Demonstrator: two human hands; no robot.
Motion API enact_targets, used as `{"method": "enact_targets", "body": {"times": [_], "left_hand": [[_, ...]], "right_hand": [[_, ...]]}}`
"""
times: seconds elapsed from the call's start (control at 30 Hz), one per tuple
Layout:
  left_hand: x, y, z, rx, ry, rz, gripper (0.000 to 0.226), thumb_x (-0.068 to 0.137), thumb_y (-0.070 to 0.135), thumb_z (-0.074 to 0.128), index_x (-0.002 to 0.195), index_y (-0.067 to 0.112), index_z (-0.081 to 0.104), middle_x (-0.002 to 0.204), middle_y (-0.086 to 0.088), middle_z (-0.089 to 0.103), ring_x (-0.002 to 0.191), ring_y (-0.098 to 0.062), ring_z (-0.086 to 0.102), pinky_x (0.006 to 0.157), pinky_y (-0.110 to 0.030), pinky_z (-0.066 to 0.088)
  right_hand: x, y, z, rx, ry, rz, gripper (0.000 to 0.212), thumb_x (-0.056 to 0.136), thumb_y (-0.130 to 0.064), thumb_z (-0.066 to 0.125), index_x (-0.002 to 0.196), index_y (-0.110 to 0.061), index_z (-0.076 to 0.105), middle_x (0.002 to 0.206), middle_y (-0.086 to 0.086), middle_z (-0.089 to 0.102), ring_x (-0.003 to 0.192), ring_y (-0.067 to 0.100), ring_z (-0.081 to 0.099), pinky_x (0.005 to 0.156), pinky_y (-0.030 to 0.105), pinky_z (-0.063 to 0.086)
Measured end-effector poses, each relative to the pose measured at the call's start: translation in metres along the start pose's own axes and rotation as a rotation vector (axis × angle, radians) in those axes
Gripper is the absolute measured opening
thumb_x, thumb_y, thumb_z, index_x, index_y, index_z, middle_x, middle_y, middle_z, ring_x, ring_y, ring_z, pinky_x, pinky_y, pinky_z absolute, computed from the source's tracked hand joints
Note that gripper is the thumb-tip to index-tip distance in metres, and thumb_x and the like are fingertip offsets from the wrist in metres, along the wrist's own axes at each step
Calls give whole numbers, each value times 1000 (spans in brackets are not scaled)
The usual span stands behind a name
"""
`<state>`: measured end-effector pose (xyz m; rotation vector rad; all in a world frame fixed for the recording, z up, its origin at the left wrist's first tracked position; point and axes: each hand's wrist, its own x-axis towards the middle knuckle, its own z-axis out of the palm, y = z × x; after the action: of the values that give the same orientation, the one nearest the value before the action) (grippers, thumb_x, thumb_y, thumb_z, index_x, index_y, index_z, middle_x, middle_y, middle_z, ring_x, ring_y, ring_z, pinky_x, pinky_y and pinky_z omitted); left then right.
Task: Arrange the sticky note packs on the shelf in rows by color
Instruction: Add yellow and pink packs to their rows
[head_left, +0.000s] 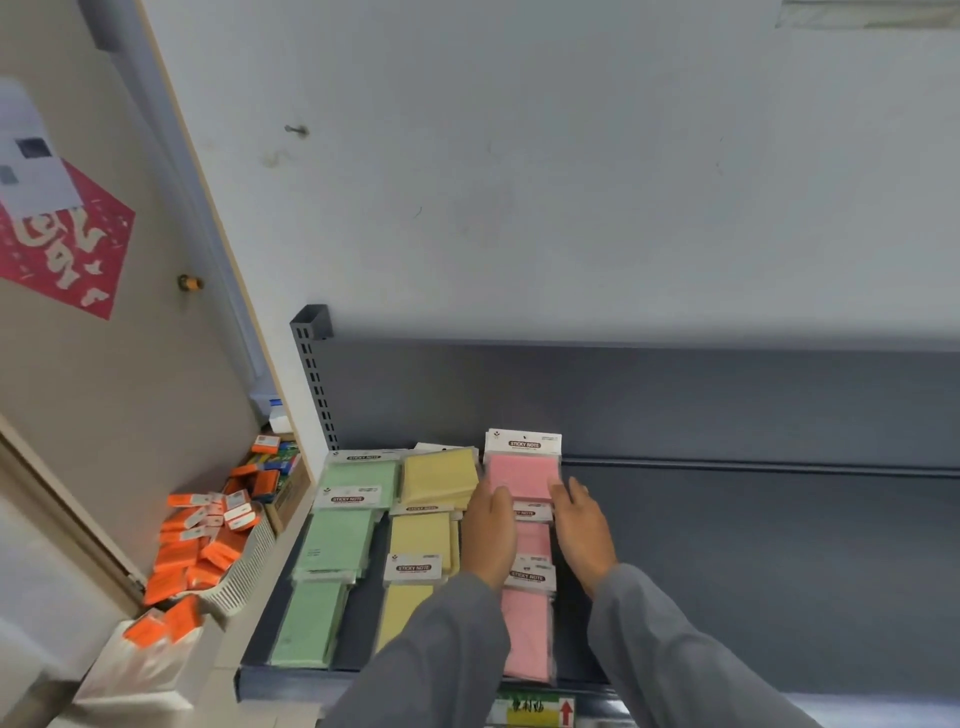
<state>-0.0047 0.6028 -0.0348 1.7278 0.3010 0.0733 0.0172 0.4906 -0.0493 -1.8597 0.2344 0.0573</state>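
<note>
In the lower middle of the frame, on the dark grey shelf (727, 545), the sticky note packs lie in three rows: green packs (337, 540) at the left, yellow packs (423, 540) in the middle, pink packs (527, 623) at the right. The left hand (488, 540) and the right hand (584, 535) stand on both sides of the pink row, and between their fingertips is the rear pink pack (522, 475). The fingers are straight and held together, touching its side edges. At the lower left, a white basket (244, 571) holds orange packs (202, 545).
</note>
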Motion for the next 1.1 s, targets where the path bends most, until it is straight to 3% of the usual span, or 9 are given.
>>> {"method": "enact_targets", "body": {"times": [0.13,0.3,0.43,0.53,0.63,0.73,0.8,0.9,1.1], "left_hand": [[-36,6,-37,-83,108,46,36,104,20,33,122,39,57,120,23,59,111,2,53,94,-17,39],[-71,-39,-104,-196,303,37,44,104,17,34,140,36,52,142,16,52,133,-6,45,114,-37,36],[-69,-65,-119,-189,189,-85,43,105,31,35,148,33,42,151,10,44,138,-11,40,118,-45,32],[-73,-61,-117,-171,64,6,41,100,51,36,137,40,50,137,19,53,126,-1,49,109,-36,40],[-79,-60,-114,-96,46,82,28,104,42,35,123,49,54,124,21,62,119,-2,56,100,-32,45],[-68,-71,-125,273,-18,249,53,101,54,17,153,42,20,164,15,17,152,-8,13,125,-39,18],[-46,-78,-132,721,-8,431,62,101,51,4,158,28,11,168,8,0,154,-12,-4,126,-37,3],[-25,-71,-141,1171,-54,511,55,103,29,28,155,11,24,166,-11,13,154,-27,3,125,-43,-4],[-23,-88,-132,1309,-174,457,60,101,30,41,154,7,26,163,-20,18,152,-32,15,124,-40,7]], "right_hand": [[-34,-25,11,190,145,-83,41,99,-40,37,131,-25,58,126,-6,63,120,20,58,103,40,45],[-109,-27,80,323,-75,-75,36,106,-36,39,141,-39,46,139,-28,46,129,-1,45,114,30,32],[-128,-12,122,253,-52,37,50,105,-42,39,153,-33,29,149,-19,35,142,8,31,120,32,21],[-133,-11,137,259,-62,28,51,104,-45,39,153,-32,30,151,-11,45,136,12,44,118,41,32],[-135,-10,141,223,-41,14,42,104,-44,40,144,-32,40,141,-13,54,126,9,53,113,38,39],[-134,-19,130,44,-15,-59,22,107,-29,38,126,-27,48,117,-18,56,110,3,55,94,14,37],[-120,-14,126,-193,16,-133,21,105,-22,37,120,-22,52,115,-7,57,110,15,56,93,25,41],[-95,-4,124,-528,-88,-187,29,98,-13,36,120,-13,55,119,7,60,112,25,56,95,37,46],[-91,-10,131,-584,-157,-140,26,89,-10,45,112,-11,56,115,9,64,105,26,62,90,36,51]]}}
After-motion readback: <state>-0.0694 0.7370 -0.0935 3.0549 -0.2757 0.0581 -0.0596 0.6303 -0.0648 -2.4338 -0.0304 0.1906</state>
